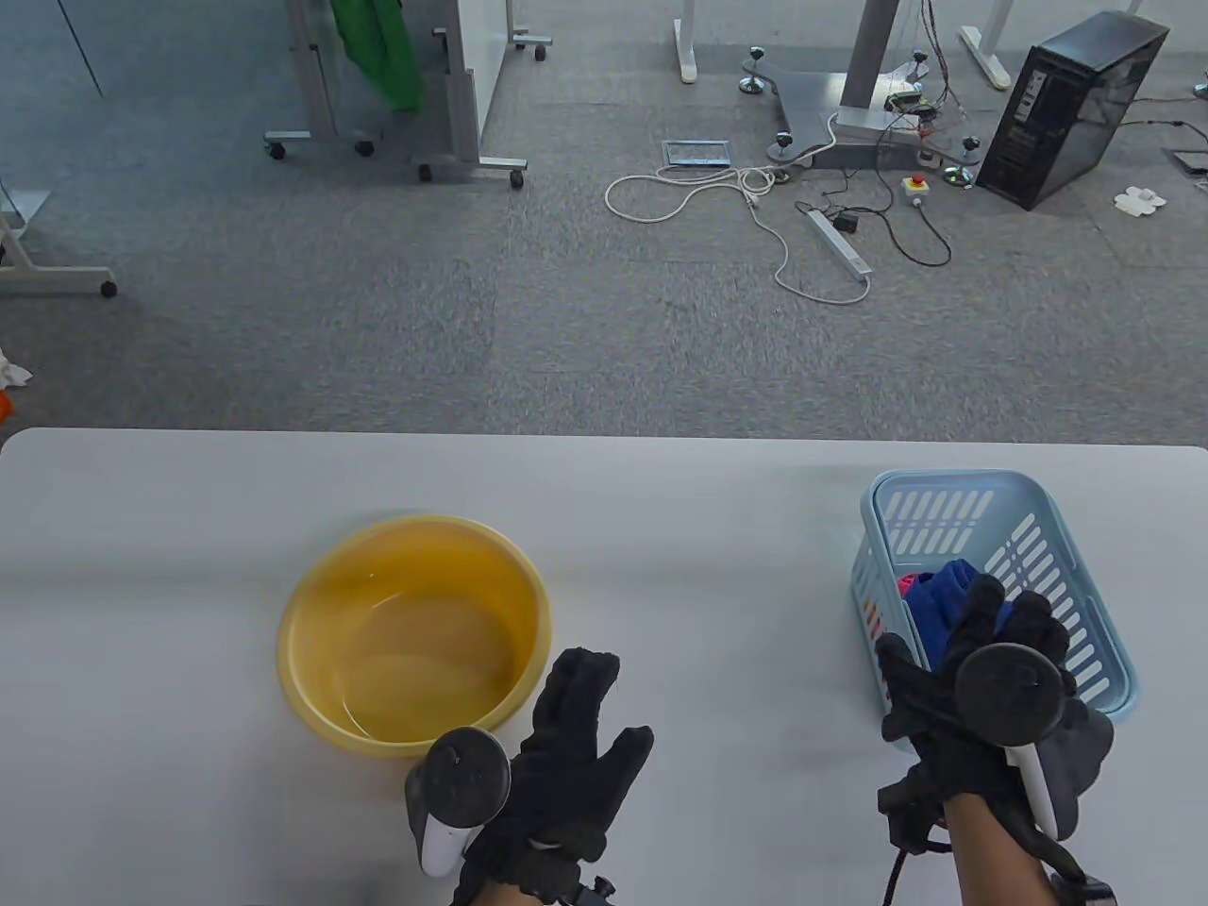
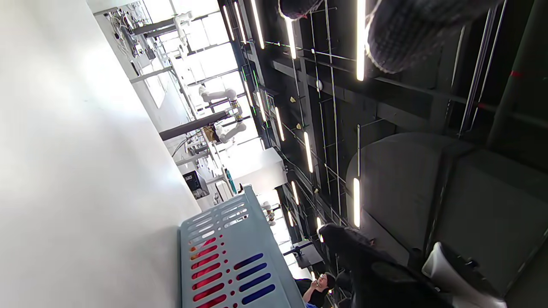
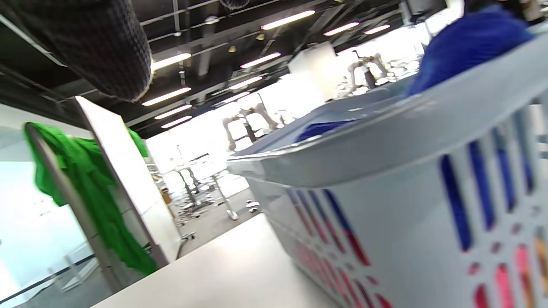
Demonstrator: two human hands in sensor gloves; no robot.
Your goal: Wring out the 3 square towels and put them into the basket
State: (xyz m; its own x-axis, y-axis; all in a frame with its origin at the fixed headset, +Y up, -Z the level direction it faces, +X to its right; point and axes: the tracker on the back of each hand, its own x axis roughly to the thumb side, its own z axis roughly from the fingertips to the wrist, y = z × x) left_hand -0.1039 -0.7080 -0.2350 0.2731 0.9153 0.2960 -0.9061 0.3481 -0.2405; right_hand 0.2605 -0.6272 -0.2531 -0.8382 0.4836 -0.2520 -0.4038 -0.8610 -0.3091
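The light blue slotted basket (image 1: 944,491) stands at the table's right. In it lie a blue towel (image 1: 939,595) and a red one (image 1: 908,583); I cannot make out a third. My right hand (image 1: 944,628) hovers over the basket's near edge, fingers spread above the blue towel and gripping nothing. The right wrist view shows the basket wall (image 3: 385,171) close up with the blue towel (image 3: 466,42) heaped above the rim. My left hand (image 1: 609,703) is flat, its fingers straight, just right of the yellow basin (image 1: 302,613). Only water is in the basin.
The table's far edge (image 1: 604,436) runs across the middle of the table view, with carpet, cables and a computer tower (image 1: 1066,104) beyond. A green cloth (image 3: 85,201) hangs on a rack away from the table.
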